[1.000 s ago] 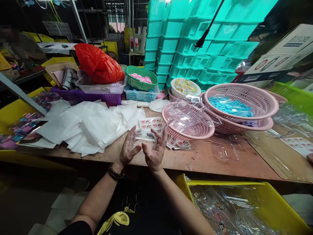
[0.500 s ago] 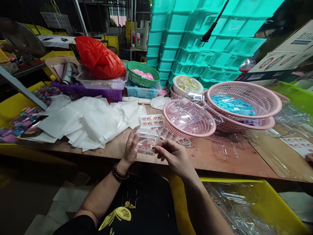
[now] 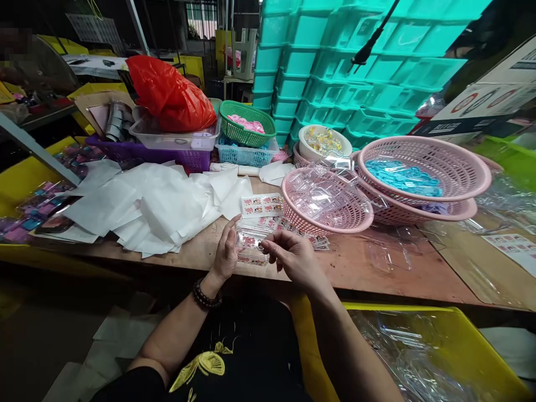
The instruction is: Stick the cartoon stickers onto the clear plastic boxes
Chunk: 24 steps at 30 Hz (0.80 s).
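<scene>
My left hand (image 3: 226, 251), with a beaded bracelet at its wrist, holds a clear plastic box (image 3: 252, 258) by its left side. Thumb and forefinger of my right hand (image 3: 291, 254) are pinched on a small printed sticker (image 3: 253, 241) over the box's front. Behind the box lie sticker sheets (image 3: 262, 205), red and white, partly hidden by my hands and the box. Just beyond them stands a pink basket (image 3: 326, 223) of clear plastic pieces.
White paper sheets (image 3: 159, 206) cover the table's left part. Larger pink baskets (image 3: 422, 142) with blue pieces stand right. Behind are a red bag (image 3: 170, 97), a green basket (image 3: 247, 135) and stacked turquoise crates (image 3: 322, 67). A yellow bin (image 3: 473, 340) sits below the front edge.
My right hand has shifted slightly left and up over the box, and the sticker shows more clearly. The other person's hand at the far right edge has gone out of view.
</scene>
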### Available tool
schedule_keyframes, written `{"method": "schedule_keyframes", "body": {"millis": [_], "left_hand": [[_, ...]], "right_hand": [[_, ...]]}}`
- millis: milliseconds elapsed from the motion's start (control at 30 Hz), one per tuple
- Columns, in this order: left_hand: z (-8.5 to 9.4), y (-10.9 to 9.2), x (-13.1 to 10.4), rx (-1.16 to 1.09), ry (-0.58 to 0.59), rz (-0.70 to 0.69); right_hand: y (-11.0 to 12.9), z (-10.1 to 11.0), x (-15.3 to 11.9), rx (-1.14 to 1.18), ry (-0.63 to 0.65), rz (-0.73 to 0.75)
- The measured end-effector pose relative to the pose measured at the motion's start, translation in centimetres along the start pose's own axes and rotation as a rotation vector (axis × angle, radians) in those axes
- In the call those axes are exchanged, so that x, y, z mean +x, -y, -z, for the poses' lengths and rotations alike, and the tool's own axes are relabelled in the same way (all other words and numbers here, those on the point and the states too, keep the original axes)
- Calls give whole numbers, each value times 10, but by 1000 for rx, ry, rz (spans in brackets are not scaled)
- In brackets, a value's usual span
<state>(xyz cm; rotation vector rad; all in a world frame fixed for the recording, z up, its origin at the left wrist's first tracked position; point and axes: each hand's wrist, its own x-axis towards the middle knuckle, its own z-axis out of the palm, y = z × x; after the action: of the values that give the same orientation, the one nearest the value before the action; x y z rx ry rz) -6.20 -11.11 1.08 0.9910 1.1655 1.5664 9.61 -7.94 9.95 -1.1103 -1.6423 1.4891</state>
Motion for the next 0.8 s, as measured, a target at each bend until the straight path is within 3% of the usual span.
{"method": "schedule_keyframes", "body": {"millis": [500, 667, 800], "left_hand": [[-3, -7, 0, -153, 10, 15], [-8, -5, 0, -176, 11, -139], [-7, -7, -5, -123, -49, -285]], "right_hand": [[-1, -3, 1, -28, -25, -3], [-2, -7, -9, -391, -127, 142], [-6, 3, -26, -761, -280, 206]]}}
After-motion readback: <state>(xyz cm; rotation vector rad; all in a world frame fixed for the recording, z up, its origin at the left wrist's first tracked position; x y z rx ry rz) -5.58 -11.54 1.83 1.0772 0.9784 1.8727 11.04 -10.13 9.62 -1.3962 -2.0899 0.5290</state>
